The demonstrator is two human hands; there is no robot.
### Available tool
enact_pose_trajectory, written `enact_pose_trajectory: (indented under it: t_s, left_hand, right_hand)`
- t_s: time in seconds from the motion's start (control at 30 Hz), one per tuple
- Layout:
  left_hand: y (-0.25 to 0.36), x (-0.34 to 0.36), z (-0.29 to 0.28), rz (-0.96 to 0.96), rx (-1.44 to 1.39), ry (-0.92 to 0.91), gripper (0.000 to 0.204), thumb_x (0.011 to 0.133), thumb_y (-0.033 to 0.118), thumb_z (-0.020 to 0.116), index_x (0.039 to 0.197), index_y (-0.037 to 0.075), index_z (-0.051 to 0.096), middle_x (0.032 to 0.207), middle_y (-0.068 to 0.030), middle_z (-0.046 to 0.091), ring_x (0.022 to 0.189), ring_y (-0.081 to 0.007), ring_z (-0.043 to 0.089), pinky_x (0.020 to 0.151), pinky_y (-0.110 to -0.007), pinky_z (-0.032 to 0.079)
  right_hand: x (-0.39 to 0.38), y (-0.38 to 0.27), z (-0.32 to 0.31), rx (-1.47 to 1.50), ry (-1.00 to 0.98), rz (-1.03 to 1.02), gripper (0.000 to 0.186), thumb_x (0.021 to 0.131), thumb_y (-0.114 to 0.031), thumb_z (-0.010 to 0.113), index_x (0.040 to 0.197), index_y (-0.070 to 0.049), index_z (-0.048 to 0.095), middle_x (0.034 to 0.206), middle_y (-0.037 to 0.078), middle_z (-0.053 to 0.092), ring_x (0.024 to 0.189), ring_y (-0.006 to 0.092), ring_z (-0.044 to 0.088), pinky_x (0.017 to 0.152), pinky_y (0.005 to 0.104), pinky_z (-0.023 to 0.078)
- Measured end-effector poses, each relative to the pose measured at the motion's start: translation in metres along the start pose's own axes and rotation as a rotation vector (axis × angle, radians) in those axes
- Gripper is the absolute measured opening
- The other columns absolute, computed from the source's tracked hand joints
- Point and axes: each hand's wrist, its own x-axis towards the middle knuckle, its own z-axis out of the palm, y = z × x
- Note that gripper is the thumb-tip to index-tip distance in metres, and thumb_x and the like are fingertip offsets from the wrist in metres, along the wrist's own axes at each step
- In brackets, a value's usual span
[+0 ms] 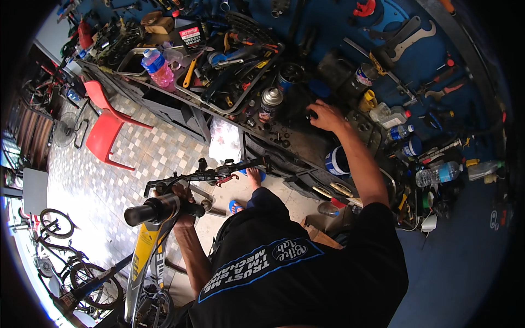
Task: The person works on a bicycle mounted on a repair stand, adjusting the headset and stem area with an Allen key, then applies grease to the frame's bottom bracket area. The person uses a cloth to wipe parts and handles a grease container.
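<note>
My left hand grips the front end of a yellow and grey bicycle frame, partly hidden behind a black cylindrical part. Black handlebars with cables lie sideways beside it. My right hand is over the dark workbench, its fingers closed on a small dark object too shadowed to identify. Left of that hand are a spray can, small loose parts and a black can.
A tool tray, pink-liquid bottle, tub and bottles crowd the bench. Wall tools hang behind. A red chair, fan and bicycles stand left. Below are my feet and a cardboard box.
</note>
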Motion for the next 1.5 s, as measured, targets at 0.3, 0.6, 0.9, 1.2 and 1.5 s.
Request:
enact_pose_trajectory:
  t_s: [0.3, 0.6, 0.9, 1.2, 1.5]
  left_hand:
    - [0.002, -0.001, -0.012, -0.014, 0.074, -0.036, 0.068, 0.108, 0.063, 0.04, 0.087, 0.001, 0.058, 0.076, -0.009, 0.051, 0.065, -0.0234, 0.052, 0.062, -0.037, 0.052]
    - [0.003, -0.001, -0.013, -0.012, 0.09, -0.091, 0.065, 0.108, 0.062, 0.04, 0.09, 0.002, 0.06, 0.077, -0.0077, 0.05, 0.07, -0.0206, 0.05, 0.064, -0.035, 0.049]
    - [-0.001, 0.0, -0.012, 0.023, 0.052, -0.011, 0.064, 0.109, 0.061, 0.039, 0.092, 0.002, 0.059, 0.079, -0.0105, 0.055, 0.061, -0.025, 0.054, 0.057, -0.037, 0.055]
    - [-0.004, -0.003, -0.006, 0.055, 0.111, 0.013, 0.061, 0.106, 0.061, 0.046, 0.089, 0.005, 0.063, 0.075, -0.0076, 0.056, 0.061, -0.0226, 0.052, 0.057, -0.033, 0.051]
    - [-0.005, 0.0, -0.029, 0.087, 0.165, -0.071, 0.028, 0.096, 0.038, 0.068, 0.095, 0.01, 0.064, 0.08, -0.0056, 0.057, 0.07, -0.0224, 0.054, 0.058, -0.034, 0.052]
  right_hand:
    - [0.003, 0.007, -0.011, 0.045, -0.035, 0.059, 0.042, 0.081, -0.029, 0.076, 0.118, -0.011, 0.07, 0.119, 0.014, 0.071, 0.118, 0.033, 0.067, 0.096, 0.0449, 0.054]
    - [0.009, 0.013, 0.035, -0.033, -0.183, -0.045, 0.047, 0.084, -0.017, 0.077, 0.129, -0.009, 0.065, 0.13, 0.014, 0.067, 0.132, 0.0327, 0.059, 0.11, 0.0441, 0.049]
    - [0.006, 0.006, 0.02, 0.1, -0.198, -0.038, 0.045, 0.086, -0.01, 0.077, 0.129, -0.01, 0.064, 0.132, 0.01, 0.066, 0.129, 0.0281, 0.06, 0.108, 0.0414, 0.05]
    - [-0.036, -0.139, -0.123, 0.925, -0.096, -0.455, 0.045, 0.088, 0.004, 0.074, 0.129, -0.009, 0.064, 0.133, 0.004, 0.062, 0.126, 0.0171, 0.06, 0.104, 0.0351, 0.051]
    - [-0.042, -0.265, -0.178, 0.922, -0.08, -0.998, 0.046, 0.084, 0.008, 0.077, 0.126, -0.006, 0.065, 0.131, 0.008, 0.064, 0.122, 0.019, 0.065, 0.102, 0.034, 0.056]
